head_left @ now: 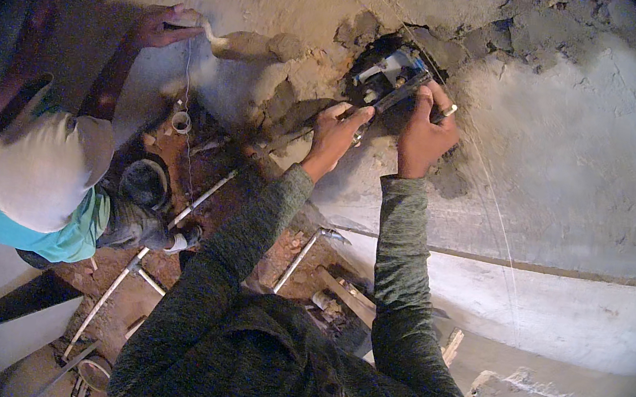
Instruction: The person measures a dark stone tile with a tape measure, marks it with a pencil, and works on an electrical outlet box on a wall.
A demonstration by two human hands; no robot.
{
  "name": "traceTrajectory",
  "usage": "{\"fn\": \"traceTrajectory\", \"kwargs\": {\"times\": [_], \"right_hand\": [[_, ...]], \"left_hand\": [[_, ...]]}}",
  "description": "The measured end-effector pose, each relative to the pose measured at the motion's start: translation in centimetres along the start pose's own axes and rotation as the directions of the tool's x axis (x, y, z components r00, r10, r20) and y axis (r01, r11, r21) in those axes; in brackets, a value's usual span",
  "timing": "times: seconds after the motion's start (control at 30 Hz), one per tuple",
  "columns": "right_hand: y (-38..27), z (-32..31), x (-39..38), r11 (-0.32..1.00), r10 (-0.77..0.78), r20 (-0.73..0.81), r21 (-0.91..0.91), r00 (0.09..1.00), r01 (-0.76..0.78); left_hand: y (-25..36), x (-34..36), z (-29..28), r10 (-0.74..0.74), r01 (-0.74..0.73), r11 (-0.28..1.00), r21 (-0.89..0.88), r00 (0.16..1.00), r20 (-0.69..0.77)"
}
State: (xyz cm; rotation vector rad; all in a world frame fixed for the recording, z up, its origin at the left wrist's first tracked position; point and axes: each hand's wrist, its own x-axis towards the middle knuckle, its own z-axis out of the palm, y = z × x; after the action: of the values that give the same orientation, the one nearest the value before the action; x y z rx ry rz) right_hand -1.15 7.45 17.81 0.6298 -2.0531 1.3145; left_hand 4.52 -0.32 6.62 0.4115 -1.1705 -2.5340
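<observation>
My left hand (pixel 332 138) is closed, its thumb and fingers pinching the lower end of a short dark bar (pixel 401 94). The bar slants across a rough hole in the wall. My right hand (pixel 426 136) is closed at the bar's upper end, with a small white object (pixel 449 111) by its fingers that I cannot identify. Inside the hole sits a grey and white fitting (pixel 387 72) with some blue on it, partly covered by the bar. Wet mortar (pixel 466 58) surrounds the hole.
At the left a co-worker (pixel 43 173) presses a trowel (pixel 245 47) to the wall. A thin string (pixel 189 64) hangs beside it. Below are a bucket (pixel 145 181), white pipes (pixel 112 288) and wood scraps (pixel 345 297). A ledge (pixel 543 305) runs along the wall at right.
</observation>
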Motion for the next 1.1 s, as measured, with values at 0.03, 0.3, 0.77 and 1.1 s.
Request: {"fn": "traceTrajectory", "kwargs": {"times": [0.03, 0.3, 0.77, 1.1], "right_hand": [[0.1, 0.1, 0.0, 1.000, -0.009, 0.004, 0.018, 1.000, 0.009], [-0.8, 0.0, -0.2, 1.000, -0.023, 0.005, -0.004, 1.000, 0.023], [-0.9, -0.1, 0.0, 0.999, 0.027, 0.013, 0.033, 1.000, -0.028], [-1.3, -0.2, 0.0, 0.999, 0.004, 0.017, 0.038, 1.000, -0.004]], "left_hand": [[0.1, 0.1, -0.1, -0.015, 0.015, 1.000, -0.004, 1.000, 0.000], [1.0, 0.0, 0.2, -0.057, 0.055, 0.998, -0.044, 0.997, -0.047], [-0.3, 1.0, -0.4, -0.021, 0.021, 0.999, 0.032, 1.000, 0.008], [0.1, 0.9, -0.1, 0.011, -0.010, 0.999, 0.044, 0.999, -0.036]]}}
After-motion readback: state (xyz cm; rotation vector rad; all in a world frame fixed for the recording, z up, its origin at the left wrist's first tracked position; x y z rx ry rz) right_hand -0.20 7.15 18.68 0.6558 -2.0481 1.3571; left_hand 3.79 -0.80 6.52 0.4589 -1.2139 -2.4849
